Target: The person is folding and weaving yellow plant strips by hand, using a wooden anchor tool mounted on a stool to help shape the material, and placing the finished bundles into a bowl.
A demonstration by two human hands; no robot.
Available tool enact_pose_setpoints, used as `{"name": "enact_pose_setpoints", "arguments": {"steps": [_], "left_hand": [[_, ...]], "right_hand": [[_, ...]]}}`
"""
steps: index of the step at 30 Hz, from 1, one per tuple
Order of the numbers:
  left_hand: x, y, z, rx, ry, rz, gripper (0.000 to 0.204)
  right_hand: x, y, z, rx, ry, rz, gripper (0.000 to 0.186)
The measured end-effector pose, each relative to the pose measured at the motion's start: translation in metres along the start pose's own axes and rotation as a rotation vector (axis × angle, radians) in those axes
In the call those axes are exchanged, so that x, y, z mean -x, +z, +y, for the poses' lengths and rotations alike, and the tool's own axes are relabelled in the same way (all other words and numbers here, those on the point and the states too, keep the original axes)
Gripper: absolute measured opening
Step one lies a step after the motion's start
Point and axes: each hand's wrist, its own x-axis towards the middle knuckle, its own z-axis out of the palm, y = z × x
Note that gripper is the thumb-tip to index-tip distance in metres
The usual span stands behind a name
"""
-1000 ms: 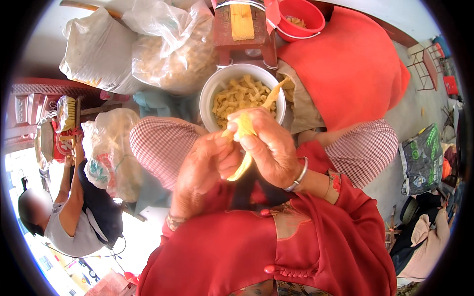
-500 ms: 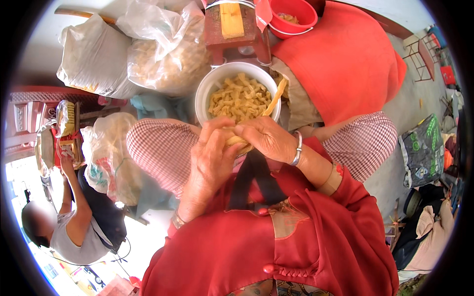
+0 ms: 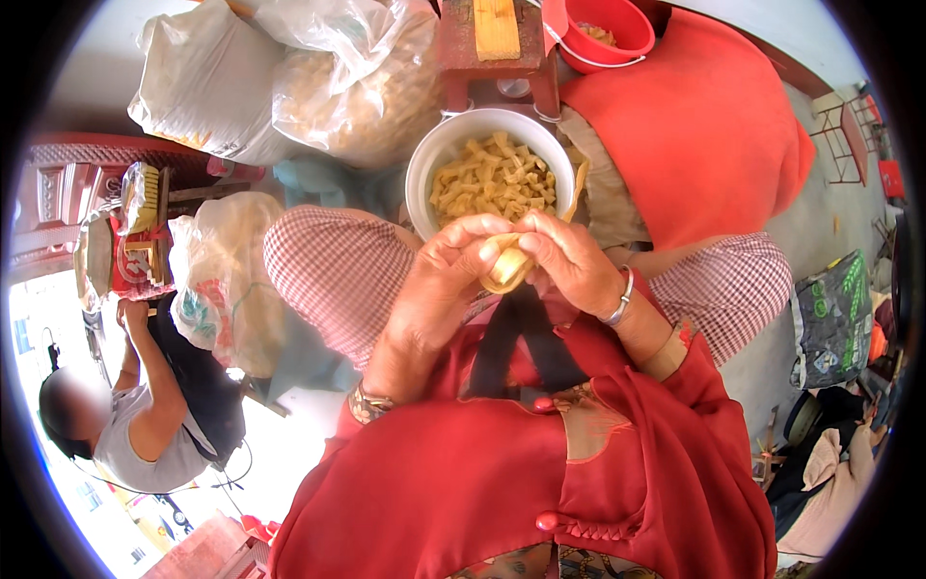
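Between my two hands, just in front of a white bowl [image 3: 416, 183], a flat yellowish strip [image 3: 506, 267] that looks like tofu skin is bent into a loop. My left hand [image 3: 439, 280] pinches its left side with thumb and fingers. From the right, my right hand [image 3: 571, 265] grips the top of the loop, its fingertips close to the left ones. A thin tail of the strip [image 3: 581, 183] sticks up behind the right hand at the bowl's rim. Short yellowish pieces [image 3: 494, 177], some apparently knotted, fill much of the bowl.
Beyond the bowl stands a low red-brown stool [image 3: 497, 72], with a red bucket [image 3: 608, 37] beside it. Clear plastic bags [image 3: 362, 96] fill the far left. A red cloth [image 3: 694, 125] covers something at right. Another person [image 3: 154, 415] works at far left.
The strip, mostly hidden by my fingers before, now shows as an open loop. Its tail over the bowl is shorter and more upright. The whole view has shifted slightly.
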Motion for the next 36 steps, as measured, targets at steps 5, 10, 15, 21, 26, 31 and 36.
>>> {"name": "enact_pose_setpoints", "arguments": {"steps": [5, 10, 15, 21, 26, 31, 36], "left_hand": [[0.005, 0.014, -0.001, -0.4, 0.13, -0.02, 0.033], [-0.003, 0.017, -0.004, -1.123, 0.479, 0.038, 0.033], [-0.005, 0.015, -0.012, -0.629, 0.146, 0.102, 0.039], [-0.007, 0.01, -0.007, 0.093, 0.034, -0.089, 0.044], [-0.01, 0.004, 0.008, 0.266, 0.046, -0.021, 0.047], [-0.017, 0.004, 0.013, -0.009, 0.128, 0.04, 0.056], [-0.023, 0.002, 0.012, -0.397, 0.023, 0.159, 0.047]], "right_hand": [[0.002, -0.008, 0.009, -0.029, 0.007, -0.046, 0.027], [0.002, -0.002, 0.005, -0.019, -0.031, -0.006, 0.025], [-0.003, 0.009, 0.016, 0.028, -0.092, 0.185, 0.028], [0.005, -0.003, 0.005, 0.147, -0.049, 0.217, 0.026], [0.021, -0.027, 0.008, 0.44, -0.124, 0.247, 0.021], [0.023, -0.033, 0.011, 0.435, -0.081, 0.326, 0.02], [0.02, -0.034, 0.025, 0.277, 0.157, 0.28, 0.024]]}}
